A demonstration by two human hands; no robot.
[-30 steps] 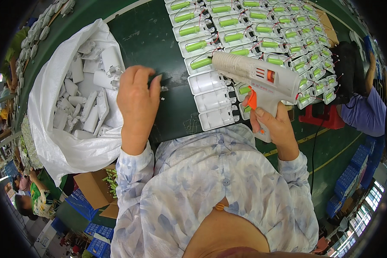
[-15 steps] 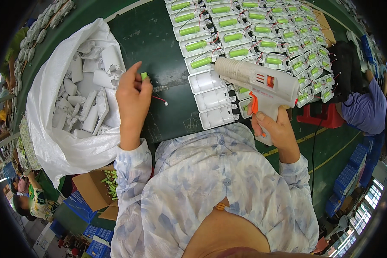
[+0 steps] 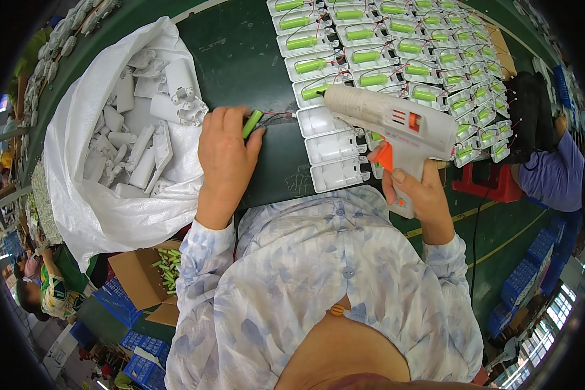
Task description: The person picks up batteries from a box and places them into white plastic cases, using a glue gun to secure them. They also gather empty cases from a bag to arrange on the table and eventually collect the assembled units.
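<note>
My left hand [image 3: 229, 144] pinches a green cylindrical battery [image 3: 252, 123] between thumb and fingers; its thin red and black wires stretch right toward the housings. In my right hand [image 3: 417, 190] is a white hot glue gun [image 3: 396, 123] with an orange trigger, a finger on the trigger. The nozzle points left, over a housing with a battery in it. Below that, nearest me, lie several white plastic housings [image 3: 331, 148] without batteries. Beyond and to the right, rows of white housings [image 3: 370, 57] each hold a green battery with wires.
A white woven sack [image 3: 65, 175] of loose white plastic parts lies left on the dark green table [image 3: 234, 62]. Below it stands a cardboard box [image 3: 136, 281] with green batteries. A red stool [image 3: 494, 185] and a person in purple [image 3: 556, 172] are at the right.
My left hand has moved right and turned, bringing the battery and its wires toward the housings. My right hand keeps the glue gun in almost the same place.
</note>
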